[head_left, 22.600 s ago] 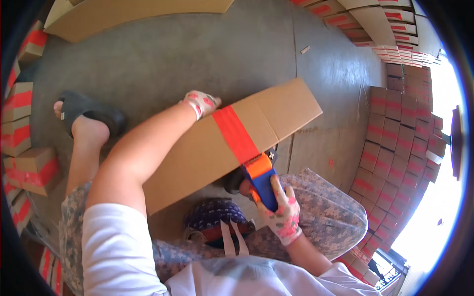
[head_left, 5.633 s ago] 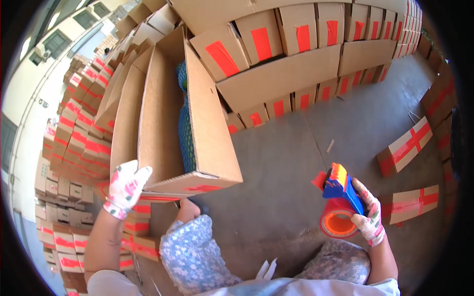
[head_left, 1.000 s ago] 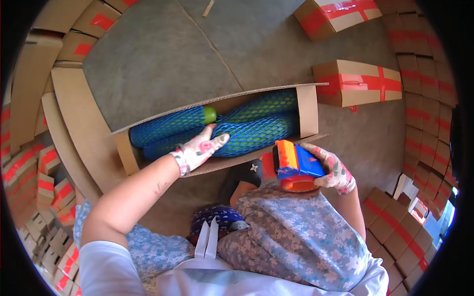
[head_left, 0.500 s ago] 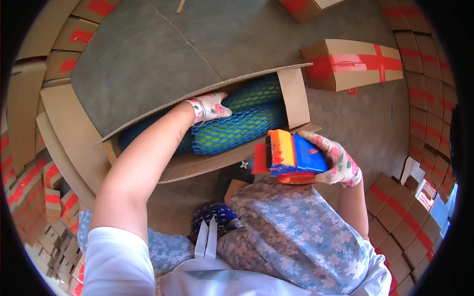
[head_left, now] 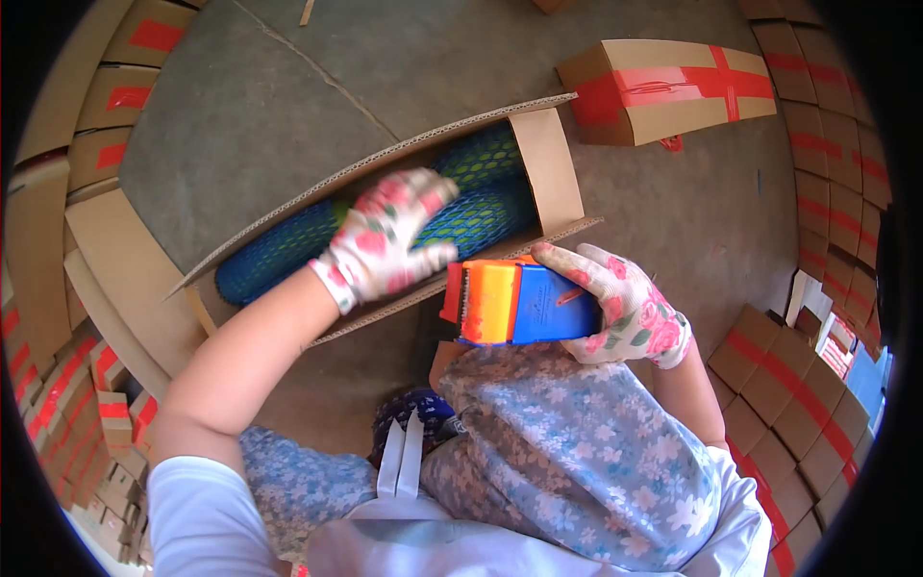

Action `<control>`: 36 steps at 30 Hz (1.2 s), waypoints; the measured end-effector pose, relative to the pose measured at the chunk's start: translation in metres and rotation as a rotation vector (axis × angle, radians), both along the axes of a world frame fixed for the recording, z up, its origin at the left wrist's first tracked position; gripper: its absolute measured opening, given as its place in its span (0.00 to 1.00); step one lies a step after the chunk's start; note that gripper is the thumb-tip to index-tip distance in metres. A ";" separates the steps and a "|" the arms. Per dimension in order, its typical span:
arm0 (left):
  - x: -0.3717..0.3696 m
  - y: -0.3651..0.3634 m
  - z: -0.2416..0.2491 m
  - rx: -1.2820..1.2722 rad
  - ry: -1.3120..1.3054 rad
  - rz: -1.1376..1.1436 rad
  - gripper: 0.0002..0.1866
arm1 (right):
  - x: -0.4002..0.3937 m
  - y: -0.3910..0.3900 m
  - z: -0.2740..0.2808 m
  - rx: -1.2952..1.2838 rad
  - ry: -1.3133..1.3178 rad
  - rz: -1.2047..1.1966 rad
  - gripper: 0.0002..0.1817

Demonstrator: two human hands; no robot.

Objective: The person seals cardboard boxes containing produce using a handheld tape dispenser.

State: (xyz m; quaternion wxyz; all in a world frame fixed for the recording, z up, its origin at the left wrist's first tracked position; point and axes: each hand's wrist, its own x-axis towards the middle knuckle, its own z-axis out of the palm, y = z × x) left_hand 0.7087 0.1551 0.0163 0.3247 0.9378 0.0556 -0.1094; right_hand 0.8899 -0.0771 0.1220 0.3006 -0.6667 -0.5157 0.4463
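Observation:
My left hand [head_left: 389, 231], in a flowered glove, is over the open long cardboard box [head_left: 546, 168], thumb apart from the fingers and nothing in it. Under and around it lie long green things in blue netting [head_left: 478, 213], stretched along the box and partly hidden by the hand. My right hand [head_left: 630, 308], gloved alike, grips a blue and orange tape dispenser [head_left: 548, 300] by its blue body, just outside the box's near side. The dispenser's toothed edge and a bit of red tape [head_left: 450, 292] point left, towards my left hand.
A closed box with red tape [head_left: 678, 88] lies on the floor beyond the open box's right end. Stacks of taped boxes stand along the left [head_left: 115, 96] and right [head_left: 793, 394]. The open box's left end flap [head_left: 135, 264] sticks out to the left.
My left hand has come up off the netted green things and turned towards the dispenser. My right hand has brought the dispenser left, turning its toothed end. The view has shifted slightly.

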 end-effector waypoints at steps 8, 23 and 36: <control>-0.007 0.003 -0.002 -0.033 -0.218 0.043 0.22 | -0.012 0.008 0.002 0.013 -0.079 -0.111 0.44; -0.127 0.048 0.078 -0.149 0.034 0.416 0.15 | 0.014 0.005 0.030 0.092 0.651 -0.421 0.54; -0.043 0.018 0.015 -0.469 0.382 0.444 0.31 | 0.041 0.022 -0.001 0.092 0.543 -0.625 0.63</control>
